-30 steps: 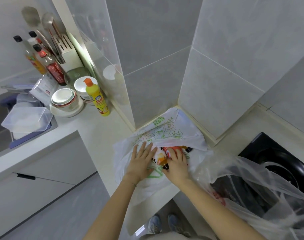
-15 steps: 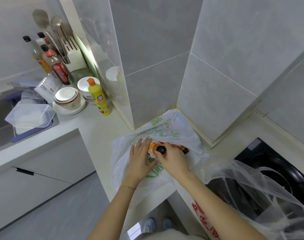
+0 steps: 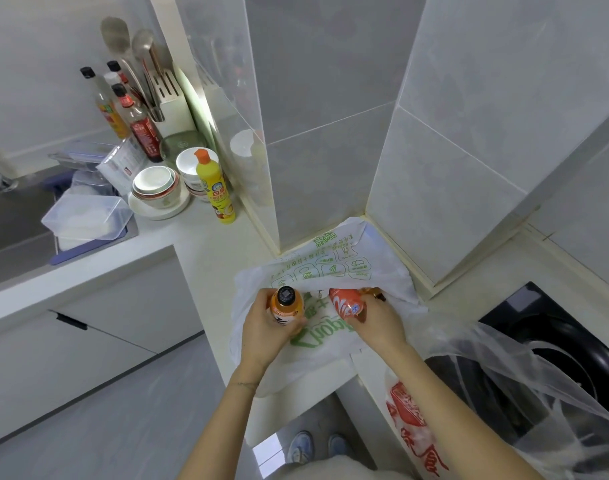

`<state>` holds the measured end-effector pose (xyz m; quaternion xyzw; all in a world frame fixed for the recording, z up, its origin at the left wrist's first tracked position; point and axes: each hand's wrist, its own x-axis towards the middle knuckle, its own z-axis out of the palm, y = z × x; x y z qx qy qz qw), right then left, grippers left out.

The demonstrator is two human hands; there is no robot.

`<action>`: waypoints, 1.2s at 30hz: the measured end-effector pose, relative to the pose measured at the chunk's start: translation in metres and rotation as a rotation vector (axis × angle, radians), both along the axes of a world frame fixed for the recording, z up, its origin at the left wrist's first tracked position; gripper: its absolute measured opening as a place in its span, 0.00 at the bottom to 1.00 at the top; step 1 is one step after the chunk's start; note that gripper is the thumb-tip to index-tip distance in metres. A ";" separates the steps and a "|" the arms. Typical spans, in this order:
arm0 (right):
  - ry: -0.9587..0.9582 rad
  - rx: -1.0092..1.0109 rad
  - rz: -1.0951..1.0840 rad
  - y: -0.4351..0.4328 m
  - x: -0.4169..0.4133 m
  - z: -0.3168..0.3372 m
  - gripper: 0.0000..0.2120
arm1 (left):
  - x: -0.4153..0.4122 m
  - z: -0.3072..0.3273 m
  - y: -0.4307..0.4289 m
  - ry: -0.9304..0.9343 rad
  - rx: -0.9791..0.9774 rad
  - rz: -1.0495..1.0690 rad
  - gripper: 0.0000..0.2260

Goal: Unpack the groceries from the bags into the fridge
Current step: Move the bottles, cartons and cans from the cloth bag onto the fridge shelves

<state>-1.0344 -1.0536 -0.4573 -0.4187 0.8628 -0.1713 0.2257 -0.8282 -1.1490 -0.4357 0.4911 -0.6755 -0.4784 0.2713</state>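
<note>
Nearest in, a clear bag (image 3: 510,379) with red print slumps over the counter edge on the right, part of it lying over the black stove (image 3: 559,327). Just past it, both hands are at work. The left hand (image 3: 263,329) has its fingers curled round an orange bottle (image 3: 286,306), black cap pointing up, held just above the white bag (image 3: 330,268). The right hand (image 3: 377,322) grips a red bottle (image 3: 344,303) lying on its side at the mouth of that bag, fingers wrapped over it. The white bag, green print on it, sits crumpled in the corner of the counter (image 3: 206,251) against the tiled wall. Further along to the left stands a yellow squeeze bottle (image 3: 215,188), beside it stacked bowls (image 3: 155,187) and a clear plastic tub (image 3: 84,216). At the back, sauce bottles (image 3: 140,128) stand beside a knife block (image 3: 168,95).
</note>
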 end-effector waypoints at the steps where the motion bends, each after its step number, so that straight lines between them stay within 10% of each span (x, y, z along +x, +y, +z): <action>1: -0.015 0.057 -0.001 0.002 0.000 -0.006 0.22 | 0.001 0.000 0.002 0.000 0.005 0.004 0.24; 8: 0.021 0.356 0.057 0.007 0.002 -0.031 0.15 | 0.003 0.003 0.016 -0.008 -0.009 -0.022 0.28; 25: -0.042 -0.212 -0.111 0.001 0.023 0.032 0.13 | 0.003 -0.006 0.015 0.013 0.015 -0.019 0.28; 36: 0.132 -0.219 0.103 -0.007 0.025 0.067 0.13 | 0.004 -0.006 0.017 0.000 -0.021 -0.005 0.27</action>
